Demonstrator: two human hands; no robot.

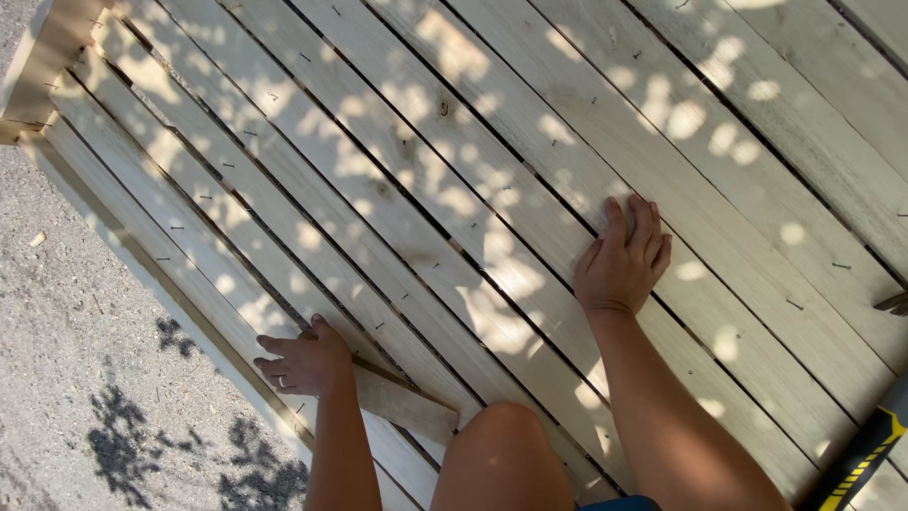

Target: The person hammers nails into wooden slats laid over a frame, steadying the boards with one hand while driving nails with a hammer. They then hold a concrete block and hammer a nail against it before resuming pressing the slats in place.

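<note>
- From my remote feed, I look down on a deck of pale wooden planks, laid side by side with narrow dark gaps between them, running diagonally from upper left to lower right.
- Dappled leaf shade and bright sun spots lie across the boards.
- Small nails stand or lie scattered on several planks, mostly toward the left half, and a few more at the right near the edge of view.
- My left hand rests at the deck's near left edge, fingers bent loosely and pointing left, a ring on one finger. It lies on the end of a short loose piece of wood that sits at an angle across the planks; I cannot tell whether it grips that piece or only presses on it.
- My right hand lies flat and open on a plank near the middle, fingers together pointing up the board, holding nothing.
- A bare knee shows at the bottom, between the two forearms.
- A black and yellow tool pokes in at the lower right corner, well apart from both hands.
- Sandy ground with leaf shadows lies left of the deck's edge.
</note>
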